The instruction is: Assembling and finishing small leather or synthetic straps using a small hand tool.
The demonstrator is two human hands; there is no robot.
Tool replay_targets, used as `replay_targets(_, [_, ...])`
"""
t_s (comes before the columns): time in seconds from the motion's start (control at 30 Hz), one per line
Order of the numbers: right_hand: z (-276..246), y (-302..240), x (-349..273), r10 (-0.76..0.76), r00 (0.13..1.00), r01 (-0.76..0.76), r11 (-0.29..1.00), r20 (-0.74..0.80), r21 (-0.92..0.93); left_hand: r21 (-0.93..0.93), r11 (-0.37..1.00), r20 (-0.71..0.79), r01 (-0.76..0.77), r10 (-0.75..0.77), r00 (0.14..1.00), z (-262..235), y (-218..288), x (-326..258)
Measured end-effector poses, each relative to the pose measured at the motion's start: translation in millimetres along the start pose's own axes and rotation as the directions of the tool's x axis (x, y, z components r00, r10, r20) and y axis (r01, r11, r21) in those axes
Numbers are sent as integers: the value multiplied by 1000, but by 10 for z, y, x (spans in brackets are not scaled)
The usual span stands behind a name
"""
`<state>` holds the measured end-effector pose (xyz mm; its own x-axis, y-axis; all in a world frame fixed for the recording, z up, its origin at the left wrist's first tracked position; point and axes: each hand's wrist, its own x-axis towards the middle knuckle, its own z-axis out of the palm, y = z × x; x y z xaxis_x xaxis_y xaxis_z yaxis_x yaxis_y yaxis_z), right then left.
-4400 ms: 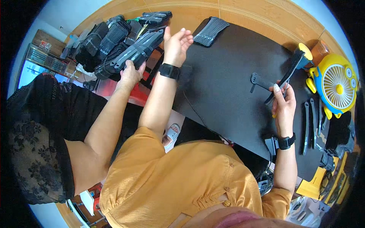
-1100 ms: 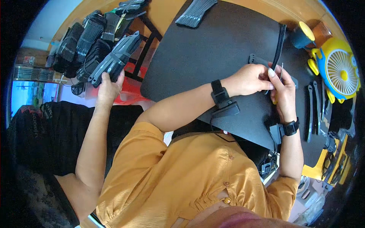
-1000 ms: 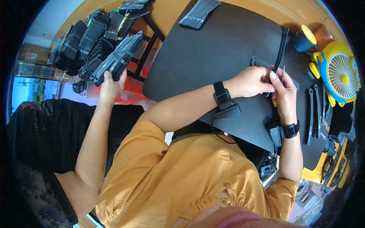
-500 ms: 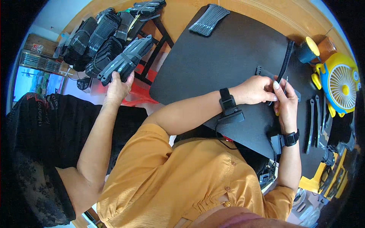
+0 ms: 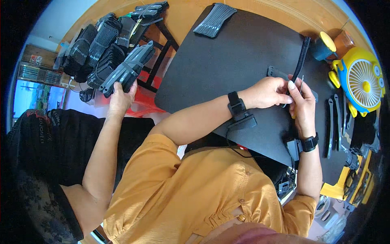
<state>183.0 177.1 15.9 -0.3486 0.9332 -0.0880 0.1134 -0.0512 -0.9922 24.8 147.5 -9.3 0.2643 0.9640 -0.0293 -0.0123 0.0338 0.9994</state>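
Note:
Above the dark table [image 5: 227, 69], my two hands meet around a long, narrow black strip [image 5: 301, 61], whose far end reaches up toward the cups. The fingers of my left hand [image 5: 270, 93] are closed in a pinch on it near its lower end. My right hand [image 5: 302, 101] is closed beside it, thumb toward the strip. A thin, pointed metal tool [image 5: 302, 82] sticks up out of its fingers; the rest is mostly hidden in the palm, so its kind cannot be told. Behind the hands lies a flat dark grey piece [image 5: 277, 72], partly covered.
A bundle of grey strips [image 5: 215, 19] lies at the table's far edge. To the right are a yellow-blue fan [image 5: 363, 81], a cup [image 5: 323, 46] and several loose black strips [image 5: 330, 128]. At left, another person's hand [image 5: 121, 97] holds a banded bundle [image 5: 129, 69] near stacked bundles [image 5: 103, 38].
The whole view has shifted slightly, so most things appear a little further left and up. My hands keep nearly the same grip on the strip.

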Motion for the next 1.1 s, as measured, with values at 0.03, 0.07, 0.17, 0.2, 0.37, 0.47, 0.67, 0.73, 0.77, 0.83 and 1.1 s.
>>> replay_targets(0.03, [3, -5, -1, -1, 1000, 1, 1000, -1, 0, 0, 1000, 1, -1, 1, 1000, -3, 12, -5])
replay_targets(0.07, [6, -8, -2, 1, 1000, -1, 1000, -3, 3, 6, 1000, 4, 2, -2, 1000, -6, 25, -12])
replay_targets(0.17, [-4, -2, 1, -4, 1000, 4, 1000, -8, 4, -5, 1000, 16, 1, -1, 1000, -10, 26, -7])
replay_targets(0.2, [-7, 3, 3, -10, 1000, 10, 1000, -11, 3, -21, 1000, 24, -1, 1, 1000, -13, 24, -4])
replay_targets(0.37, [-22, 35, 20, -26, 1000, 26, 1000, -13, 12, 16, 997, 33, -70, 69, 997, -13, 6, -3])
replay_targets(0.47, [-20, 28, 27, -30, 1000, 30, 999, -6, 17, 35, 997, 34, -70, 69, 997, -25, 0, 3])
replay_targets(0.67, [-21, 13, 19, -34, 999, 34, 999, 4, 34, -1, 1000, 13, -17, 17, 1000, -6, 11, 1])
replay_targets(0.73, [-18, 12, 18, -26, 1000, 26, 999, 10, 26, -10, 1000, 4, -18, 18, 1000, -5, 2, -1])
replay_targets(0.77, [-18, 16, 19, -28, 1000, 28, 999, 13, 26, -22, 999, 8, -26, 27, 1000, -3, 0, -3])
replay_targets(0.83, [-27, 23, 18, -29, 999, 29, 999, 16, 26, -36, 999, 12, -33, 34, 999, 4, 2, -3])
replay_targets(1.1, [-86, -16, 16, -91, 996, 89, 992, 16, 89, -177, 978, -80, -114, 101, 992, -136, 158, -45])
